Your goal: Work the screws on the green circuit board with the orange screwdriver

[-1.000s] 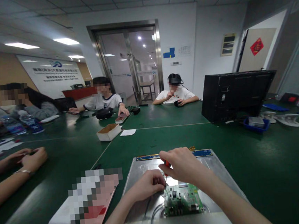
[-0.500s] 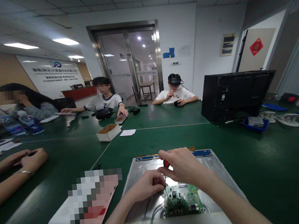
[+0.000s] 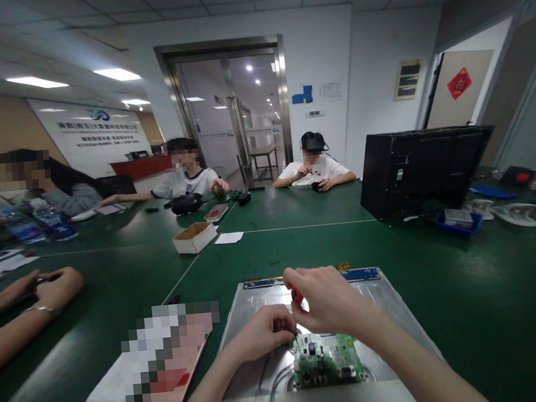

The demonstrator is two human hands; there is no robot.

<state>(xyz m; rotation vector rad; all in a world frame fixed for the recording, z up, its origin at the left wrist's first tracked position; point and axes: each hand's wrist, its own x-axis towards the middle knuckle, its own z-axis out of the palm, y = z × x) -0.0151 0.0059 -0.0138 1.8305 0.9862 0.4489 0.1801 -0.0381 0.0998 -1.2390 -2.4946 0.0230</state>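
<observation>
My right hand [image 3: 326, 296] is closed around the red and black handle of a screwdriver [image 3: 297, 294], held upright over the upper left corner of a green circuit board [image 3: 326, 360]. My left hand [image 3: 272, 331] pinches beside that same corner, close to the screwdriver's lower end; what sits between its fingertips is hidden. Beneath the board lies a flat silver metal panel [image 3: 390, 315] with a blue strip board [image 3: 366, 274] along its far edge. Grey cables [image 3: 276, 391] run from the board's left side toward me.
Two blurred-out phone-like slabs lie left on the green table [image 3: 484, 307]. Beyond them are a co-worker's hands [image 3: 57, 288], a small open box [image 3: 195, 238] and a white paper [image 3: 228, 237]. A black monitor [image 3: 422, 172] and a blue tray [image 3: 458, 223] stand right. Several people sit around.
My right hand has shifted slightly on the screwdriver handle, while my left hand stays in place. Across the table, a co-worker's hand has lifted off a small flat object.
</observation>
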